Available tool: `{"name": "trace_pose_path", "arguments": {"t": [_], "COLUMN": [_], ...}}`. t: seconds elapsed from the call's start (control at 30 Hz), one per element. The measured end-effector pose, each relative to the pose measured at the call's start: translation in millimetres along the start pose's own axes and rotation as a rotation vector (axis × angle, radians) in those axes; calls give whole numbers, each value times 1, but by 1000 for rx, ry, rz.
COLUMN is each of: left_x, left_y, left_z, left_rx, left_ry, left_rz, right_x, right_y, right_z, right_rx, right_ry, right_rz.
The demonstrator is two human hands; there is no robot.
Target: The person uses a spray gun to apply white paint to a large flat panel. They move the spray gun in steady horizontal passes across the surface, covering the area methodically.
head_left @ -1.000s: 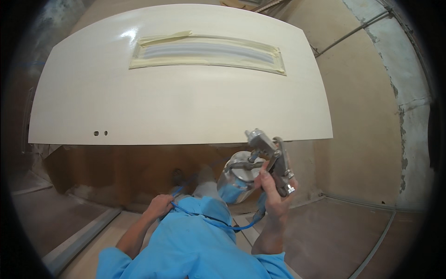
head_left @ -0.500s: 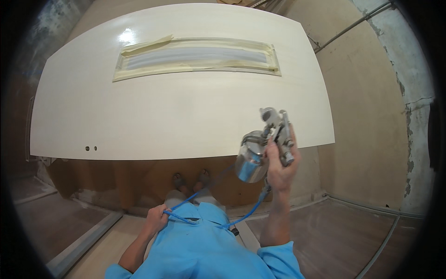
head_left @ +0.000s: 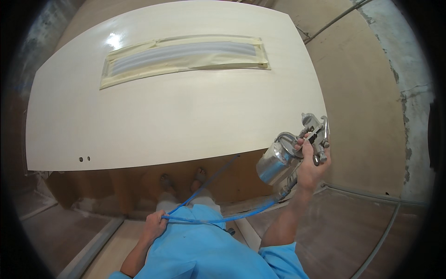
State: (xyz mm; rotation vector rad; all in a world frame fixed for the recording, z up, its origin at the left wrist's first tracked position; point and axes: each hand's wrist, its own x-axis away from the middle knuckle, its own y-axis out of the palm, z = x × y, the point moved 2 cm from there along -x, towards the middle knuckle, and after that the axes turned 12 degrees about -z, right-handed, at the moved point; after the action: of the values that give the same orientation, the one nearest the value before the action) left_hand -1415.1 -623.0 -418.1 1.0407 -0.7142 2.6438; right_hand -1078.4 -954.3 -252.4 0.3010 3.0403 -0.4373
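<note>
My right hand (head_left: 312,165) is closed round the handle of a metal spray gun (head_left: 316,132), out over the near right corner of a white door panel (head_left: 186,116). Under the gun's head hangs a silver paint cup (head_left: 278,160), tilted to the left. From the handle a blue air hose (head_left: 241,216) runs across my waist to my left hand (head_left: 155,224), whose fingers are wrapped round it. Beyond that hand the hose doubles back toward the panel's near edge. A long window (head_left: 186,58) in the panel is bordered with pale masking tape.
Two small holes (head_left: 84,159) pierce the panel near its front left. A pipe (head_left: 337,21) runs along the far right, by a wall with peeling paint (head_left: 395,60). Brown covering (head_left: 134,186) hangs below the panel's front edge. Metal floor rails (head_left: 93,242) lie on either side of me.
My right hand has carried the spray gun to the right, toward the panel's right edge. The hose is drawn straighter across my waist. My left hand still grips it.
</note>
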Motion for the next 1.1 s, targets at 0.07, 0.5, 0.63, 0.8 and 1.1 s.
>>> {"name": "trace_pose_path", "arguments": {"t": [0.07, 0.5, 0.63, 0.8, 1.1], "left_x": [1, 16, 21, 16, -249], "left_y": [-3, -68, -85, -108, -200], "left_z": [-7, -42, -36, 46, 260], "left_rx": [-17, 6, -60, -476, -814], "left_ry": [30, 113, 42, 169, 823], "left_rz": [-10, -66, -190, -457, 169], "right_x": [4, 36, 52, 92, 137], "right_y": [-5, 13, 10, -36, -101], "right_z": [-6, -34, -37, -59, -35], "right_rx": [-33, -32, -83, -238, -279], "right_ry": [-12, 8, 14, 63, 113], "right_rz": [-24, 56, 18, 42, 47]}}
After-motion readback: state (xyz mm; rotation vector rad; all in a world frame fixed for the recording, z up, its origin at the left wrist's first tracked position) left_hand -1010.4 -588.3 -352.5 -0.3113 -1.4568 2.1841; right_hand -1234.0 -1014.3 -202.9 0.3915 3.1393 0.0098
